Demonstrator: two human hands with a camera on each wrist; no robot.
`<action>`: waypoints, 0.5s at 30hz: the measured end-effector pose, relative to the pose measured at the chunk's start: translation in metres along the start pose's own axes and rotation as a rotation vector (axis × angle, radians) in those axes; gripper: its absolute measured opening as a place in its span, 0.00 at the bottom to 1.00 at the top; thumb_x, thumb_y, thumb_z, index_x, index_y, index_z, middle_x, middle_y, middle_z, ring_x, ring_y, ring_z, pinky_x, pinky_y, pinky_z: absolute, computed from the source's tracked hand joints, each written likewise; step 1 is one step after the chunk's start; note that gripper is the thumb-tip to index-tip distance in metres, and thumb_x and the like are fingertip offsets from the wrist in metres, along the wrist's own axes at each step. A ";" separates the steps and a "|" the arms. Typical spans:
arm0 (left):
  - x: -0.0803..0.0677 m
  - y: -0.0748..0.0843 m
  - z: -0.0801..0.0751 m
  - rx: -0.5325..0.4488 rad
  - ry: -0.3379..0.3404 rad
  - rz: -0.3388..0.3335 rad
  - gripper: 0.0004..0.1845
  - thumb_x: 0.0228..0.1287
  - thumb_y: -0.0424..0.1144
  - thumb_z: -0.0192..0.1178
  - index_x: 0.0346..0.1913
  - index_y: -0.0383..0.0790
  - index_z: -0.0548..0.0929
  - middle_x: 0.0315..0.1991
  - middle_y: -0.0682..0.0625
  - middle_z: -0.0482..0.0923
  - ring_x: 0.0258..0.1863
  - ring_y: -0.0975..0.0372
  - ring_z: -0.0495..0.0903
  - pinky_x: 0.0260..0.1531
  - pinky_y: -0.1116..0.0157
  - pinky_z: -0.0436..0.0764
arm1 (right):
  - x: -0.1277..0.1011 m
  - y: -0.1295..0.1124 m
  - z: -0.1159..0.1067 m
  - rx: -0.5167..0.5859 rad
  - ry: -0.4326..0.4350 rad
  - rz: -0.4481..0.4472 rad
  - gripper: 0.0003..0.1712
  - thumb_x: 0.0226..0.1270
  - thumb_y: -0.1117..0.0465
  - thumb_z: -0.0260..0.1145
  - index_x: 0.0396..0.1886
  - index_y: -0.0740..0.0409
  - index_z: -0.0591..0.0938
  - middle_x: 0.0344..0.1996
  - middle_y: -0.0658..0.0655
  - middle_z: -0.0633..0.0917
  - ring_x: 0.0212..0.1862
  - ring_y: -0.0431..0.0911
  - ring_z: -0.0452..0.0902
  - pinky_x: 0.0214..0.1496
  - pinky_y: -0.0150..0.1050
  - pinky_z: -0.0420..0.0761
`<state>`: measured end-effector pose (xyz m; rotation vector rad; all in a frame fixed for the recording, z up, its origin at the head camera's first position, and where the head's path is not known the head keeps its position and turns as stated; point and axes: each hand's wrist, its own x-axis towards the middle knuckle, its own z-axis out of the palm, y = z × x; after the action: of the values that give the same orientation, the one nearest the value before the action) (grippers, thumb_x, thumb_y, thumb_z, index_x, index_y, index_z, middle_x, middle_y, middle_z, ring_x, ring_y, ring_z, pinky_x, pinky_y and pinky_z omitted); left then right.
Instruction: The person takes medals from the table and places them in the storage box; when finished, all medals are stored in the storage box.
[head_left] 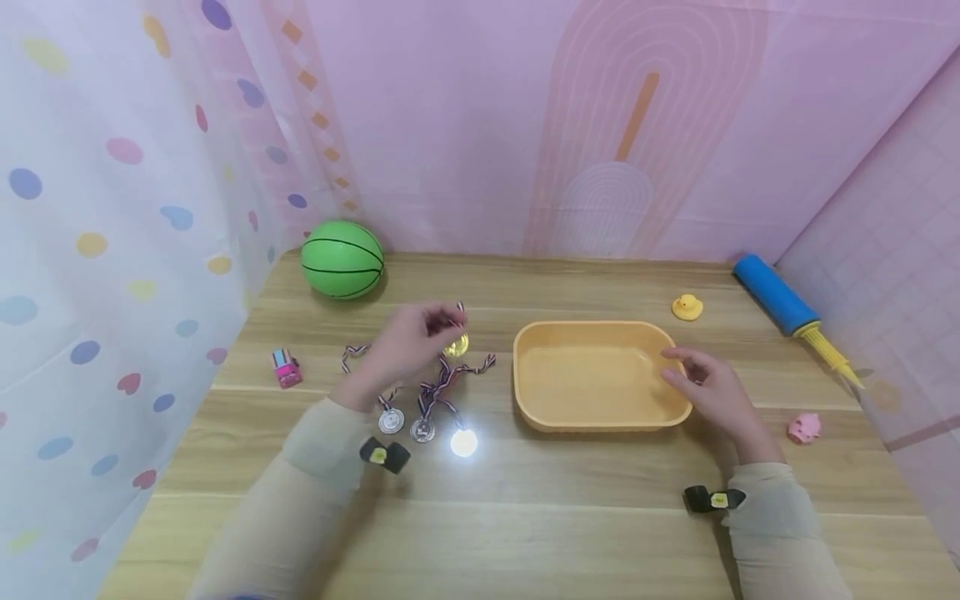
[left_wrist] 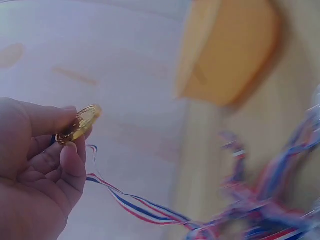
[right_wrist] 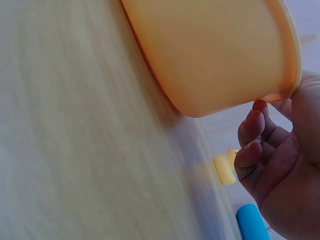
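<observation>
My left hand (head_left: 408, 346) pinches a gold medal (left_wrist: 80, 124) between thumb and fingers, above the table. The medal's red, white and blue ribbon (left_wrist: 142, 207) trails down toward other ribbons. Beneath and beside this hand lie two silver medals, one silver medal (head_left: 391, 421) left of the other silver medal (head_left: 423, 430). A third medal (head_left: 464, 442) shines with white glare, its colour hidden. At the right end of an orange-yellow plastic basin (head_left: 600, 379), my right hand (head_left: 712, 396) grips the rim between thumb and fingers. Nothing lies inside the basin.
A green ball (head_left: 342, 260) sits at the back left, with a small pink toy (head_left: 286, 367) nearer. Toward the right are a yellow rubber duck (head_left: 687, 307), a blue and yellow hand pump (head_left: 780, 296) and a pink pig toy (head_left: 804, 428). Curtains border the table.
</observation>
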<state>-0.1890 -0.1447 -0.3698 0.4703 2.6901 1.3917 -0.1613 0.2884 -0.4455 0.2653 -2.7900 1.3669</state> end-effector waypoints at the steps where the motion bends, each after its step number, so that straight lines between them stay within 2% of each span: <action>1: 0.002 0.004 -0.008 -0.015 0.014 0.002 0.06 0.64 0.35 0.63 0.42 0.42 0.82 0.35 0.49 0.82 0.33 0.59 0.78 0.32 0.64 0.80 | -0.001 -0.005 -0.001 -0.002 -0.004 0.003 0.21 0.68 0.60 0.64 0.57 0.65 0.78 0.28 0.57 0.75 0.31 0.43 0.67 0.30 0.31 0.70; 5: 0.010 0.021 -0.034 -0.010 0.083 0.029 0.07 0.63 0.36 0.63 0.43 0.41 0.83 0.35 0.48 0.82 0.31 0.58 0.77 0.29 0.66 0.78 | -0.005 -0.026 -0.003 -0.005 -0.015 0.015 0.21 0.68 0.62 0.63 0.56 0.69 0.77 0.30 0.59 0.75 0.33 0.44 0.68 0.31 0.31 0.70; 8: 0.016 0.033 -0.047 -0.024 0.113 0.042 0.06 0.64 0.37 0.63 0.43 0.42 0.83 0.36 0.49 0.82 0.31 0.59 0.76 0.27 0.67 0.76 | -0.006 -0.032 -0.004 -0.012 -0.019 0.023 0.21 0.69 0.61 0.63 0.57 0.68 0.77 0.31 0.59 0.75 0.34 0.44 0.67 0.32 0.30 0.70; 11: 0.022 0.043 -0.052 -0.084 0.123 0.039 0.07 0.65 0.37 0.63 0.43 0.42 0.84 0.38 0.49 0.82 0.32 0.59 0.76 0.28 0.68 0.75 | -0.004 -0.018 -0.002 -0.018 -0.022 0.019 0.22 0.69 0.58 0.63 0.57 0.66 0.77 0.32 0.58 0.76 0.34 0.44 0.67 0.32 0.31 0.70; 15: 0.029 0.054 -0.047 -0.153 0.129 0.064 0.08 0.64 0.35 0.63 0.44 0.39 0.84 0.44 0.48 0.83 0.36 0.60 0.79 0.34 0.68 0.78 | 0.002 0.007 0.001 -0.022 -0.022 0.022 0.23 0.68 0.53 0.64 0.59 0.60 0.77 0.33 0.57 0.76 0.35 0.44 0.68 0.33 0.32 0.70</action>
<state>-0.2140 -0.1438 -0.2968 0.4730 2.6593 1.6858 -0.1644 0.2918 -0.4518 0.2515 -2.8321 1.3450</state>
